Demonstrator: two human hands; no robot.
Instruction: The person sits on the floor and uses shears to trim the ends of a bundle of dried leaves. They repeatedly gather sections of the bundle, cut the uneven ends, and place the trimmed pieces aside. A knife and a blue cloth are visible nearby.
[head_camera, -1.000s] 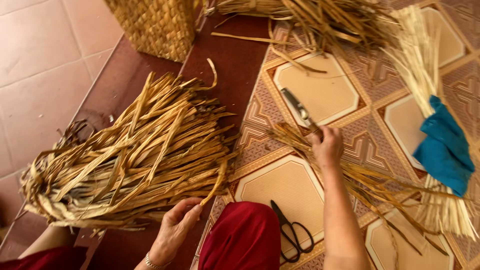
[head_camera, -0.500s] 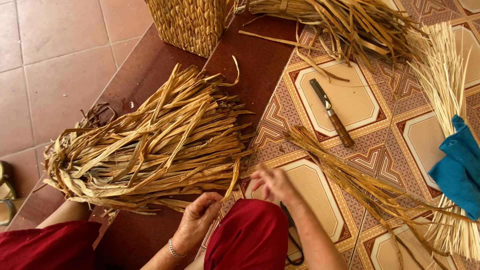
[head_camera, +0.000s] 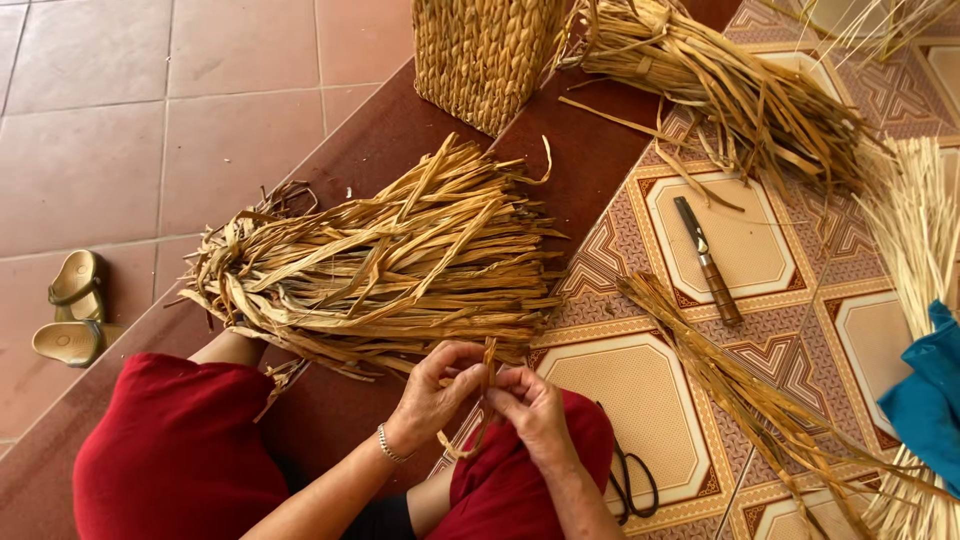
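Note:
My left hand and my right hand meet over my red-clad knee, both pinching one dried straw strand between their fingers. The strand curls down below the hands. Just beyond them lies a large bundle of dried straw leaves on the dark red step. A knife with a wooden handle rests on the patterned tile to the right, apart from both hands. Black scissors lie beside my right knee.
A woven basket stands at the top. A second straw bundle lies at the upper right, a thin sheaf crosses the tiles, and pale straw with blue cloth sits at the right edge. Sandals rest at the left.
My right hand left the knife on the tile and came back to my lap. Both hands now hold a single strand together. The view shifted so the bundle sits higher.

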